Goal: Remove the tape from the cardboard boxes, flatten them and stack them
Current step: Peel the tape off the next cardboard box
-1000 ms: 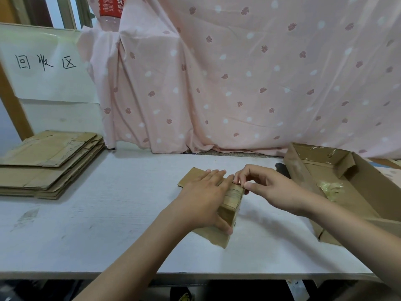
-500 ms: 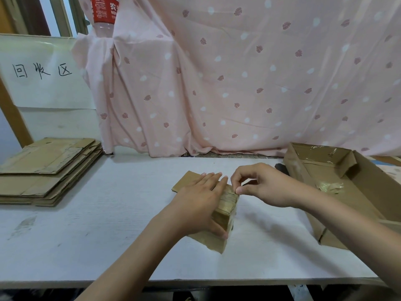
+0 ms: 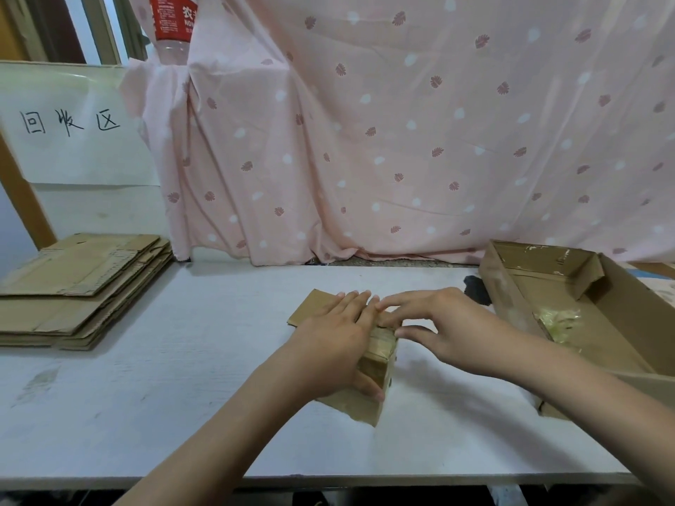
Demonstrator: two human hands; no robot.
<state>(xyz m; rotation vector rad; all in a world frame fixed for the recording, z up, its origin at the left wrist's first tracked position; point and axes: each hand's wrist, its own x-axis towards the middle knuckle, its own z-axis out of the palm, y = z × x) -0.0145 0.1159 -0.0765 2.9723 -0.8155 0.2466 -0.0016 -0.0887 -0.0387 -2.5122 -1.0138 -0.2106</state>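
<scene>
The left hand (image 3: pixel 334 345) lies over most of the small brown cardboard box (image 3: pixel 378 354), so only a taped edge and two corners show — whether the right hand's (image 3: pixel 443 328) fingertips pinch tape there cannot be told. The red-labelled clear plastic bottle (image 3: pixel 171 23) is cut off at the top edge, and the large open brown cardboard box (image 3: pixel 507 297) at the right edge.

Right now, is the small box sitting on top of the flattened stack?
No, the small box sits mid-table under both hands, apart from the flattened stack at the table's left.
</scene>
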